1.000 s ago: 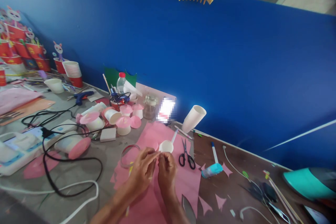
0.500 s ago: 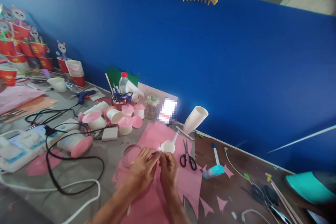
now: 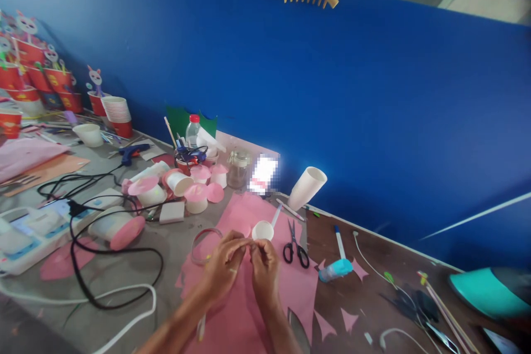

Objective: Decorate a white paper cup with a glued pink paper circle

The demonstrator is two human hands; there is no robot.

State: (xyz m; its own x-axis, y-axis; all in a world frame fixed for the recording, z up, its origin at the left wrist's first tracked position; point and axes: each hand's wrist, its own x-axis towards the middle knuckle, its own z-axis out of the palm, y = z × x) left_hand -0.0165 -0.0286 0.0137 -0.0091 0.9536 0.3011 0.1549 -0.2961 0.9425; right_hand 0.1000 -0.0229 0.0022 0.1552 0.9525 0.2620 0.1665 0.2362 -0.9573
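Your left hand (image 3: pixel 224 268) and right hand (image 3: pixel 264 269) met over the large pink paper sheet (image 3: pixel 249 310) spread on the worktop (image 3: pixel 136 265), fingertips pressed together at a spot just short of the small white paper cup (image 3: pixel 263 230). Whatever you pinched there was too small and too hidden to name; the fingers of both hands were curled closed around that point, though whether they truly gripped something I cannot tell. The white cup stood open side up on the pink sheet, touching or nearly touching your fingertips, with a white stick (image 3: pixel 276 214) leaning out of it toward the wall.

Work that fine is best done with your wrists resting on the sheet and the piece kept low, close to the cup, so nothing small could drop among the scraps. In my judgement the clutter was the risk: a clear tape ring (image 3: pixel 202 244) lay just left of your left hand, and black-handled scissors (image 3: pixel 295 246) lay just right of the cup, blades pointing away.

Farther right sat a teal-and-white glue stick (image 3: pixel 337 269) beside a white marker with a blue cap (image 3: pixel 339 240). Beyond the cup, a tall white paper cup (image 3: pixel 307 187) leaned against the blue partition wall (image 3: pixel 373 121). To the left, several white cups topped with pink paper caps (image 3: pixel 194 196) clustered near a black cable (image 3: pixel 112 249).
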